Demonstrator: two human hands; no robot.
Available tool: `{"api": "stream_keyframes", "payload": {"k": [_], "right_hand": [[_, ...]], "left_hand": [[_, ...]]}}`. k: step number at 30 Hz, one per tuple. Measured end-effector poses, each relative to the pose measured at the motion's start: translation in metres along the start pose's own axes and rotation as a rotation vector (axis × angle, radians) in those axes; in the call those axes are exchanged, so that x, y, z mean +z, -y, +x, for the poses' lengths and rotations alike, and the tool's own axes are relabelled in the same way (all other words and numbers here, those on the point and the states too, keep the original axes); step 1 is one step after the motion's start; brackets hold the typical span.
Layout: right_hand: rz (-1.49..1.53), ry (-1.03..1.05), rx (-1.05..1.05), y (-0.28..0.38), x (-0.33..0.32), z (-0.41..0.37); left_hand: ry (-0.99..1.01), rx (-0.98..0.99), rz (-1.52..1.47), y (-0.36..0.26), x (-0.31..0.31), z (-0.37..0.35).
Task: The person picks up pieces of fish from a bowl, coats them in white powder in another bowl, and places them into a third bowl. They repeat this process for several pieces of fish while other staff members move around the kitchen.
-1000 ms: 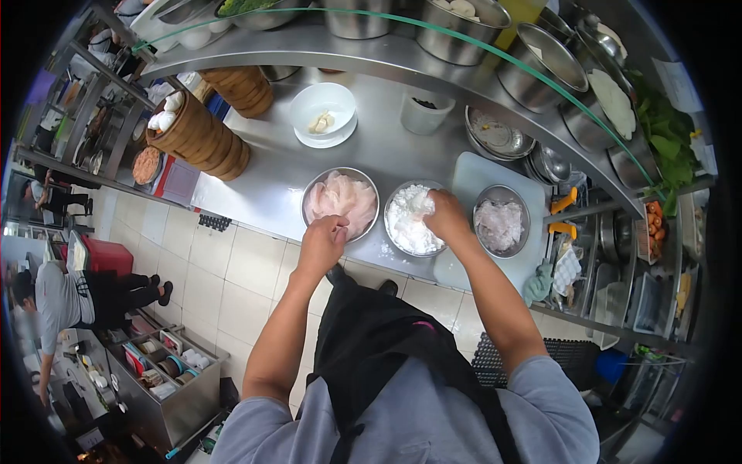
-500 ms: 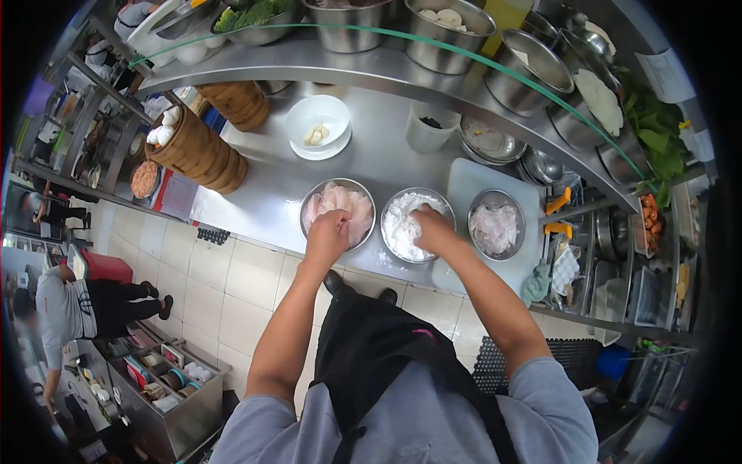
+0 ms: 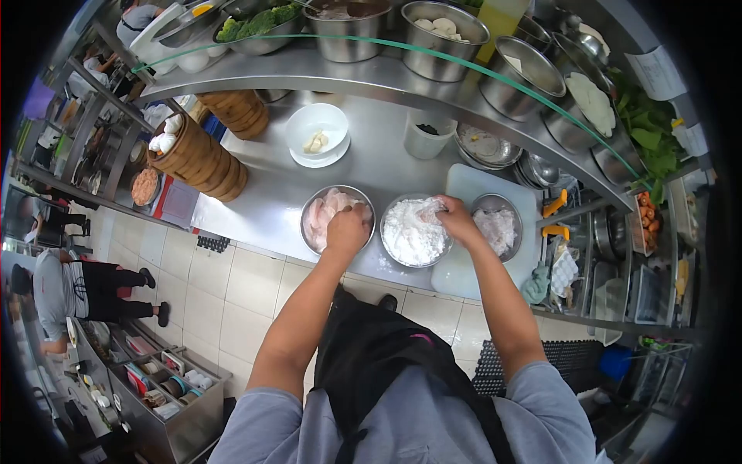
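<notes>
Pale pink raw meat slices (image 3: 321, 219) fill a steel bowl (image 3: 304, 237). My left hand (image 3: 348, 229) is over the right part of that bowl, fingers curled down and closed on a slice among the others. To its right stands a second steel bowl (image 3: 395, 261) heaped with white flour (image 3: 413, 238). At this bowl's upper right, my right hand (image 3: 457, 219) pinches a flour-dusted meat slice (image 3: 430, 209), which hangs over the flour. Flour-coated slices (image 3: 495, 229) lie in a third steel bowl (image 3: 516, 209), on a pale cutting board (image 3: 468, 179) beside my right wrist.
Behind the bowls are a white bowl (image 3: 308, 117) with garlic-like pieces and a plastic tub (image 3: 427, 138). Bamboo steamers (image 3: 202, 166) stand at left. A steel shelf (image 3: 355, 71) with several pots crosses above. Yellow-handled tools (image 3: 555, 203) sit at right. A person (image 3: 69, 286) stands far left.
My right hand has come up out of the flour toward the bowl's right side, now with a coated slice. My left hand has moved right and its fingers reach into the meat.
</notes>
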State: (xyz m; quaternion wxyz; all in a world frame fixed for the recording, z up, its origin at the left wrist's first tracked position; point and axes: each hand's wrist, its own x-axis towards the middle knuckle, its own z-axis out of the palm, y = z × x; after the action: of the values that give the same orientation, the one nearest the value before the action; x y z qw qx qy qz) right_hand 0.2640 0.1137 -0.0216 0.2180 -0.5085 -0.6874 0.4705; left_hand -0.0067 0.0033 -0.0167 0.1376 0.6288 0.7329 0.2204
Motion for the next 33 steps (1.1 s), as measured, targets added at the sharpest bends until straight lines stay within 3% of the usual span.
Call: {"api": "stream_keyframes", "payload": {"k": [2, 4, 5, 7, 10, 13, 15, 17, 19, 21, 25, 30, 32, 33], "right_hand": [[0.059, 0.025, -0.004, 0.007, -0.004, -0.005], [-0.325, -0.079, -0.065, 0.055, -0.005, -0.023], [-0.324, -0.081, -0.065, 0.047, 0.006, -0.024], [-0.454, -0.187, -0.262, 0.030, 0.030, -0.029], [-0.580, 0.146, -0.136, 0.024, 0.059, -0.041], [-0.498, 0.098, -0.218, 0.022, 0.054, -0.052], [-0.458, 0.100, -0.126, 0.020, 0.043, -0.037], [-0.528, -0.108, -0.049, 0.012, 0.035, -0.026], [-0.543, -0.136, -0.002, 0.013, 0.039, -0.022], [-0.690, 0.133, 0.222, 0.019, 0.048, -0.013], [-0.600, 0.082, 0.136, 0.042, 0.049, -0.025], [-0.497, 0.047, 0.185, 0.038, 0.041, -0.022], [-0.436, -0.098, -0.024, 0.041, 0.032, -0.028], [-0.435, -0.090, -0.018, 0.042, 0.032, -0.029]], "left_hand": [[0.002, 0.003, -0.019, 0.002, 0.001, 0.000], [0.000, -0.005, -0.032, 0.001, -0.001, -0.001], [0.000, -0.003, -0.031, 0.001, -0.001, -0.002], [0.013, -0.019, -0.040, 0.001, -0.001, -0.001], [-0.036, 0.039, -0.046, -0.002, -0.006, -0.004], [-0.027, 0.044, -0.052, 0.003, -0.006, -0.005], [-0.032, 0.046, -0.069, 0.005, -0.004, -0.006], [-0.040, 0.057, -0.091, 0.003, -0.004, -0.005], [0.019, 0.007, -0.080, 0.001, -0.005, -0.003], [0.008, 0.028, -0.056, -0.001, -0.005, -0.002], [0.001, 0.040, -0.038, 0.001, -0.004, -0.001], [-0.027, 0.055, -0.060, 0.002, -0.004, -0.002], [-0.027, 0.057, -0.064, 0.004, -0.003, -0.006], [-0.028, 0.055, -0.062, 0.005, -0.003, -0.005]]}}
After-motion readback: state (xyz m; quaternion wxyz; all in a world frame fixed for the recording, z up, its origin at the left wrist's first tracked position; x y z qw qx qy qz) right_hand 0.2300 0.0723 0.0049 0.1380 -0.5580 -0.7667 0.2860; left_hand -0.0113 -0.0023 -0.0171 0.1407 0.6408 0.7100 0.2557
